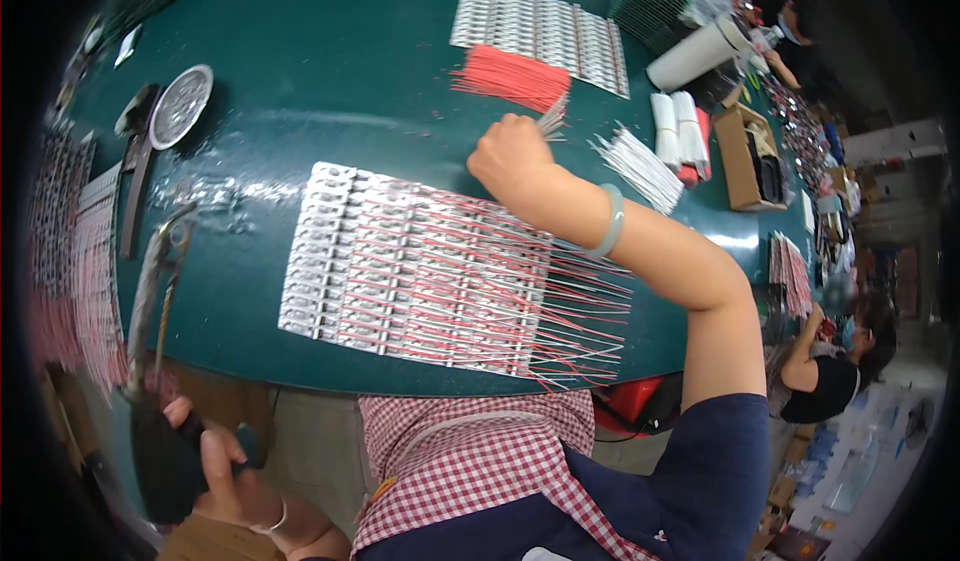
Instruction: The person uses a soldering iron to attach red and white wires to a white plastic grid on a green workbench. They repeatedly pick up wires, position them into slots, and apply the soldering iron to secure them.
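My left hand (pixel 238 486) is wrapped round the dark handle of a soldering gun (pixel 150 441), low at the left, its long metal barrel pointing up over the table edge. My right hand (pixel 512 159) is closed just above the far edge of a panel of small metal parts (pixel 365 251). Its fingertips face away from me, so what they hold, if anything, is hidden. Red and white wires lie across that panel and stick out past its right side. Beyond my right hand is a bundle of red wires (pixel 515 79) with pale ends.
A second metal panel (pixel 540 36) lies at the back. White wires (pixel 640 166), a white bottle (pixel 695 56) and a cardboard box (pixel 745 161) are at the right. A round dish (pixel 182 108) stands left; wired panels (pixel 95 271) line the left side. Other people work at far right.
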### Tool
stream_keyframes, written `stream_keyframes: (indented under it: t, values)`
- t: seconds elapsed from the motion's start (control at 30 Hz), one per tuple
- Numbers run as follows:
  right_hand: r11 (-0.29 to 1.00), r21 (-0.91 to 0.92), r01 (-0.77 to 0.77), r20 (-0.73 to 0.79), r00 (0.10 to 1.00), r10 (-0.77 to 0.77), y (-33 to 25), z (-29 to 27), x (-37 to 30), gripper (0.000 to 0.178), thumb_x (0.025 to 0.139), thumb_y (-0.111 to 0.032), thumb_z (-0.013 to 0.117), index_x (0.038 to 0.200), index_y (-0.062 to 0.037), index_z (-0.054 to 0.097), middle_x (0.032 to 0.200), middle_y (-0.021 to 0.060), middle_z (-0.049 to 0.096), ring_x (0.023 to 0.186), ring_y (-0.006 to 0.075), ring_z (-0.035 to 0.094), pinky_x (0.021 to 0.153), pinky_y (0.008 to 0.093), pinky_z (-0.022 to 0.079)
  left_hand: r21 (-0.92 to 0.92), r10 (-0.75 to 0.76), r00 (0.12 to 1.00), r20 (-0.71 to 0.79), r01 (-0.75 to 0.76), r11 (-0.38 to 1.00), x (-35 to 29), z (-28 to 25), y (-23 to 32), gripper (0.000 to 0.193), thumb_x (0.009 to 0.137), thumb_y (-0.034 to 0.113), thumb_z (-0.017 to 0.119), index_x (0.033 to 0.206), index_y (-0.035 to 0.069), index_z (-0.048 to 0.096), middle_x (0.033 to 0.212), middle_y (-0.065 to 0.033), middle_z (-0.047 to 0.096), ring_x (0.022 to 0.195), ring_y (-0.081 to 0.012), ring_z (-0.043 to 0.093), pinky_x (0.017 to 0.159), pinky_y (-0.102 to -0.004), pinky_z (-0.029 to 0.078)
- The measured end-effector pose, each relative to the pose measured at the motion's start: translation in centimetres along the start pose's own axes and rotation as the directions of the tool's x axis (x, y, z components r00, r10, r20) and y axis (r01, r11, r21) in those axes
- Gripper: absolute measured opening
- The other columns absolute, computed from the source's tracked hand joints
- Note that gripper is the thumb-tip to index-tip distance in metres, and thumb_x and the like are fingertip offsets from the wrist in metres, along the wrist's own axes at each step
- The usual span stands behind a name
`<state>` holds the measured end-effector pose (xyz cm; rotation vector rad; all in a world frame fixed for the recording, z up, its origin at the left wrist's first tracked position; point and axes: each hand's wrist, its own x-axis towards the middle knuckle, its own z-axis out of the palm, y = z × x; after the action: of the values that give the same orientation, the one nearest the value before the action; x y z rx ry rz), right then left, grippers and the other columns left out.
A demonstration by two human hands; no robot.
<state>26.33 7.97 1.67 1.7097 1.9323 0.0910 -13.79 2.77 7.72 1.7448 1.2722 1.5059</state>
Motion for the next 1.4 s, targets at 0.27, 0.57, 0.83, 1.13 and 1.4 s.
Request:
stream_keyframes:
  t: [0.27,0.57,0.83,1.13,1.4]
  values:
    - [0.933,0.323,0.159,-0.535,0.844,0.042,-1.6,-2.1,-1.1,0.014,0.069,-0.006,0.068,0.083,-0.0064,0.07,0.086,0.0089,0.063,0.084,0.0248,0.061,0.066,0.0353,0.051,-0.295,-0.41,0.912,0.033,0.401,0.867,-1.6,4.8,-1.0,0.046,0.082,-0.002,0.061,0.124,-0.014,0.05,0.109,-0.0233,0.063,0.05,-0.0119,0.046,0.046,-0.0239,0.037]
    - [0.683,0.637,0.357,-0.683,0.673,0.285,-7.9,0.2,1.3,0.026,0.07,0.005,0.063,0.095,-0.0013,0.068,0.088,0.0085,0.061,0.083,0.0257,0.058,0.068,0.0356,0.051,-0.221,-0.522,0.831,0.193,0.555,0.802,-0.8,9.8,-1.1,0.03,0.082,-0.011,0.065,0.112,-0.009,0.061,0.094,-0.0165,0.068,0.052,-0.0119,0.055,0.044,-0.0236,0.043]
    - [0.698,0.608,0.379,-0.713,0.648,0.269,-8.4,0.4,2.0,0.031,0.067,0.007,0.064,0.097,0.0033,0.066,0.094,0.012,0.061,0.084,0.0277,0.059,0.066,0.0364,0.051,-0.012,-0.411,0.857,0.31,0.436,0.9,-1.9,10.6,-3.1,0.027,0.083,-0.004,0.074,0.109,-0.006,0.065,0.079,-0.0062,0.066,0.057,-0.0083,0.056,0.05,-0.0225,0.044]
    - [0.672,0.627,0.395,-0.699,0.666,0.261,-8.4,0.3,1.9,0.034,0.065,0.007,0.063,0.099,0.0053,0.065,0.096,0.014,0.06,0.086,0.0296,0.058,0.067,0.0371,0.051,0.036,-0.371,0.879,0.3,0.378,0.925,-0.6,11.9,-2.2,0.018,0.078,0.0,0.078,0.094,-0.005,0.071,0.083,-0.0092,0.072,0.07,-0.0136,0.067,0.063,-0.0266,0.051]
    - [0.672,0.631,0.388,-0.695,0.667,0.267,-8.3,0.2,1.9,0.032,0.065,0.008,0.063,0.097,0.0055,0.065,0.095,0.0145,0.06,0.085,0.0299,0.058,0.068,0.0373,0.051,0.081,-0.346,0.873,0.344,0.34,0.937,-0.5,12.0,-2.5,0.018,0.078,-0.002,0.077,0.095,-0.005,0.069,0.086,-0.0109,0.071,0.072,-0.015,0.067,0.064,-0.027,0.052]
